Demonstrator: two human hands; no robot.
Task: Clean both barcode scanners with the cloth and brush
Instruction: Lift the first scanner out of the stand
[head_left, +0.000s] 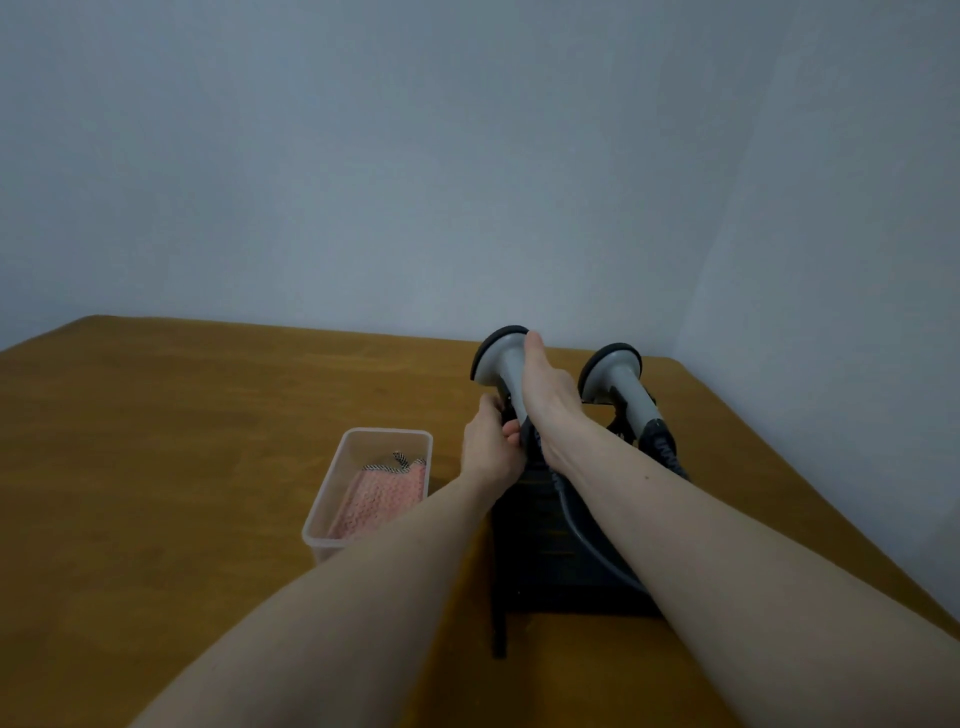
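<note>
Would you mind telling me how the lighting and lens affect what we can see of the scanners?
Head view: dim, flat light with no glare; the dark stand under the scanners loses detail; the wide lens bows the table edges; both hands look slightly soft.

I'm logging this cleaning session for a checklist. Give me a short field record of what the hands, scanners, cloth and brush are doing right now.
left hand: grips the left scanner's handle area
right hand: lies along the left scanner, fingers straight
right scanner: untouched, in the black stand
pink cloth: in the clear tub, not picked up
brush: not seen
table: wooden, holds tub and stand
</note>
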